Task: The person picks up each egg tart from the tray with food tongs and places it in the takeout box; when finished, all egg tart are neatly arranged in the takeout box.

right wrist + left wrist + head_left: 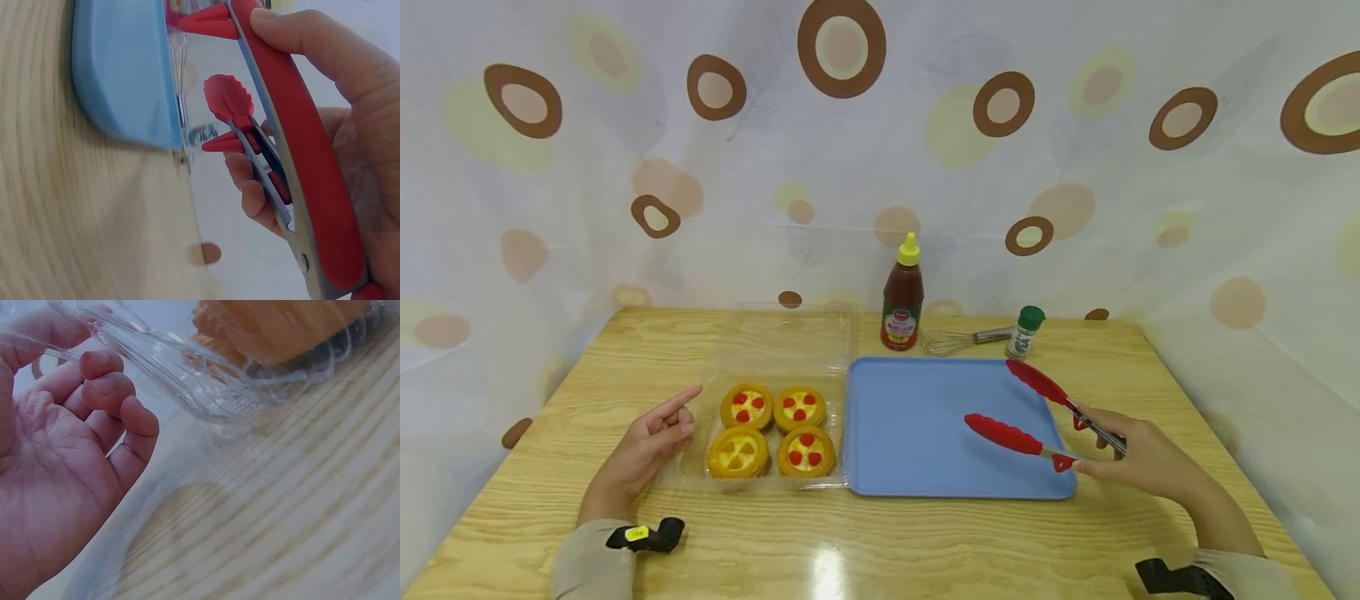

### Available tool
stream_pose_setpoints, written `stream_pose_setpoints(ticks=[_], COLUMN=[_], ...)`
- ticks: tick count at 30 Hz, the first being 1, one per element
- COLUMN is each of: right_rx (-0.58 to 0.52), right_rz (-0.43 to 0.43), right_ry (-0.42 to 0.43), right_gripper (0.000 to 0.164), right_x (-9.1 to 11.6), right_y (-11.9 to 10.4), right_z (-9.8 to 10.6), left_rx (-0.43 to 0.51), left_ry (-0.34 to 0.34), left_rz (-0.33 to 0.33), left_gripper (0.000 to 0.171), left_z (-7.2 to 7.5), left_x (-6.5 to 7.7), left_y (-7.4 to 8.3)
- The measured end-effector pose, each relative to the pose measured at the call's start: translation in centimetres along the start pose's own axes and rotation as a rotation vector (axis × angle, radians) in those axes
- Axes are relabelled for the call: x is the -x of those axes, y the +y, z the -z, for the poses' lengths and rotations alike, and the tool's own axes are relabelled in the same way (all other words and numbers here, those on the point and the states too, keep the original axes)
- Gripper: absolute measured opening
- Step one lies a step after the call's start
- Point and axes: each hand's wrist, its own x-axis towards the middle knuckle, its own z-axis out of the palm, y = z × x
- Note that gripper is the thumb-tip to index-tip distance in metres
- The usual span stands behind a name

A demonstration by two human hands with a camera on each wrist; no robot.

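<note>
To the left on the table lies a clear plastic box (775, 375), its lid folded back, with several round tarts in it. Red pieces top three of them; the front left tart (737, 454) shows only dents in its yellow filling. My left hand (651, 450) pinches the box's left rim, index finger stretched out along it; the left wrist view shows the thin plastic edge (144, 375) at the fingers. In my right hand (1150, 458) are red-tipped metal tongs (306, 162), gripped by both arms and spread apart above the blue tray (917, 425).
Behind the tray stand a sauce bottle (902, 300) with a yellow cap and a small shaker (1025, 333) with a green lid. A metal whisk (955, 340) lies between them. A patterned cloth (880, 183) hangs behind the wooden table (760, 542).
</note>
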Motion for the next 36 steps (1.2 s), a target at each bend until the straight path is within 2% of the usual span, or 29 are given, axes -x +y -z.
stream_pose_setpoints(ticks=[8,16,23,30,36], right_rx=[0.084,0.144,0.175,0.165,0.152], right_rz=[-0.122,-0.278,-0.310,-0.392,-0.414], right_ry=[0.108,0.131,0.208,0.208,0.211], right_gripper=[0.078,0.089,0.093,0.098,0.100], right_x=[0.9,0.9,0.1,-0.8,-1.6], right_y=[2.6,4.2,4.8,5.5,5.9], right_z=[0.9,0.9,0.1,-0.8,-1.4], left_rx=[-0.001,0.016,0.013,0.012,0.007], left_ry=[0.005,-0.009,-0.018,-0.023,-0.012], left_rz=[-0.001,-0.002,0.001,-0.007,0.002], left_gripper=[0.050,0.051,0.053,0.053,0.053], left_z=[0.0,0.1,0.2,0.1,0.1], left_x=[0.2,0.0,0.0,0.0,0.0], left_y=[0.1,0.1,0.0,0.0,0.0])
